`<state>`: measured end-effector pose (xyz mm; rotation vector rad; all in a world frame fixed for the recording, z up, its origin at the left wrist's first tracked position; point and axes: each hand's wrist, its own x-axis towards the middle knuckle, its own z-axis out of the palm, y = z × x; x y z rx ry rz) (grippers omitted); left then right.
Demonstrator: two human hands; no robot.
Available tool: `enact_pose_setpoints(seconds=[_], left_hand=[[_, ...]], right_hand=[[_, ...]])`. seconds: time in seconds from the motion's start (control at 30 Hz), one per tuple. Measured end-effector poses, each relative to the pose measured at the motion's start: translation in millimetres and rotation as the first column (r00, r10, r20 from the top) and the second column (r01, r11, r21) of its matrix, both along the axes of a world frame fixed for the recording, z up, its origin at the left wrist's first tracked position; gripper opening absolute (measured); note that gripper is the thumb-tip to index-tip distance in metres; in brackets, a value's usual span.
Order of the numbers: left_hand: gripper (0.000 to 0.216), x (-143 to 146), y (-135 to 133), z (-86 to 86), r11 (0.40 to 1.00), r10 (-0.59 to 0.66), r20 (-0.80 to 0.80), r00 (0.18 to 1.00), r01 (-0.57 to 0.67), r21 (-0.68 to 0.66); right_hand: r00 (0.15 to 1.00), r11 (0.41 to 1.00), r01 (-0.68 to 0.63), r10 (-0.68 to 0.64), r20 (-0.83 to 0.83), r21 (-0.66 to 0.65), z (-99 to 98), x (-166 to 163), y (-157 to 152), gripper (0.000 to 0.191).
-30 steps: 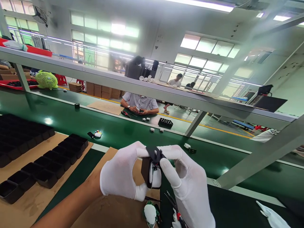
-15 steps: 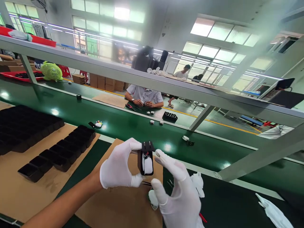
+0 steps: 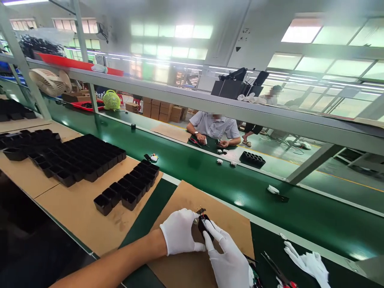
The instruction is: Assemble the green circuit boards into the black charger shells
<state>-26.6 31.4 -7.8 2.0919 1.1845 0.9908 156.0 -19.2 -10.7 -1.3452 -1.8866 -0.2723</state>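
Both my hands wear white gloves. My left hand grips a small black plastic housing from its left side, thumb below and fingers above. A small black plate with metal prongs stands at the housing's upper end, with a bit of red wire beneath it. The fingers of my right hand close on the housing's opening and right side, hiding most of what lies inside. Under both hands lies a brown cardboard sheet. Partly hidden behind my right hand is a small green and white part.
Black open housings stand in rows on cardboard at left. Red-handled pliers and a loose white glove lie at right. Beyond runs a green conveyor belt carrying small parts. A co-worker sits across, below a shelf beam.
The view has swung left. My right hand, earlier apart from the housing with fingers spread, now has its fingers on it. The housing has been lowered and tilted in my left hand.
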Motion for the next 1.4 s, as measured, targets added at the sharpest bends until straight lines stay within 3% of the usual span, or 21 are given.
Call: enact_pose_setpoints(seconds=[0.07,0.2,0.47,0.6,0.77,0.97,1.03,1.13,1.2,1.23,1.3,1.33,1.37,1.4], left_hand=[[0.052,-19,1,-2.8,0.998,-0.053,-0.079,0.996,0.054,0.017],[0.029,-44,2,-5.7,0.995,-0.080,-0.111,0.991,0.086,0.044],[0.049,-49,6,-12.2,0.995,0.013,-0.138,0.990,0.000,0.097],[0.051,-54,4,-11.8,0.988,0.105,-0.169,0.980,-0.083,0.131],[0.047,-57,3,-10.6,0.978,0.169,-0.179,0.969,-0.142,0.151],[0.047,-60,5,-11.6,0.975,0.212,-0.185,0.960,-0.194,0.111],[0.048,-60,5,-10.8,0.975,0.217,-0.192,0.957,-0.201,0.100],[0.048,-62,5,-8.9,0.972,0.230,-0.190,0.954,-0.217,0.091],[0.049,-63,5,-8.5,0.971,0.234,-0.185,0.955,-0.221,0.091],[0.048,-63,5,-8.7,0.971,0.234,-0.182,0.955,-0.220,0.092],[0.048,-64,5,-9.8,0.971,0.233,-0.178,0.956,-0.219,0.095],[0.048,-64,5,-10.6,0.971,0.231,-0.176,0.957,-0.217,0.095],[0.048,-64,5,-11.2,0.972,0.228,-0.175,0.958,-0.214,0.095],[0.048,-64,4,-11.8,0.973,0.224,-0.174,0.959,-0.210,0.095]], right_hand=[[1.000,1.000,0.004,-0.003,0.019,-0.025,-8.2,3,0,0.027],[0.997,0.993,-0.053,0.046,-0.064,-0.101,-14.0,2,-8,0.028],[0.994,0.993,-0.039,0.028,-0.101,-0.112,-26.0,-4,-7,0.034],[0.985,0.995,-0.060,0.047,-0.166,-0.076,-7.7,-8,-12,0.031],[0.970,0.997,-0.028,0.010,-0.243,-0.070,14.1,-28,-44,0.032],[0.917,0.971,-0.107,0.014,-0.399,-0.213,-14.1,-52,-61,0.024],[0.873,0.962,-0.130,-0.004,-0.487,-0.239,-15.5,-54,-59,0.023],[0.780,0.953,-0.154,-0.046,-0.624,-0.263,-2.6,-58,-64,0.031],[0.652,0.942,-0.180,-0.102,-0.752,-0.283,10.1,-64,-74,0.042],[0.546,0.931,-0.214,-0.136,-0.827,-0.295,15.7,-68,-81,0.045],[0.171,0.902,-0.337,-0.224,-0.959,-0.271,22.9,-76,-95,0.044],[0.025,0.895,-0.376,-0.249,-0.968,-0.240,24.2,-80,-101,0.043],[-0.075,0.890,-0.404,-0.263,-0.962,-0.212,24.0,-83,-106,0.043],[-0.113,0.884,-0.425,-0.264,-0.958,-0.194,22.6,-85,-110,0.042]])
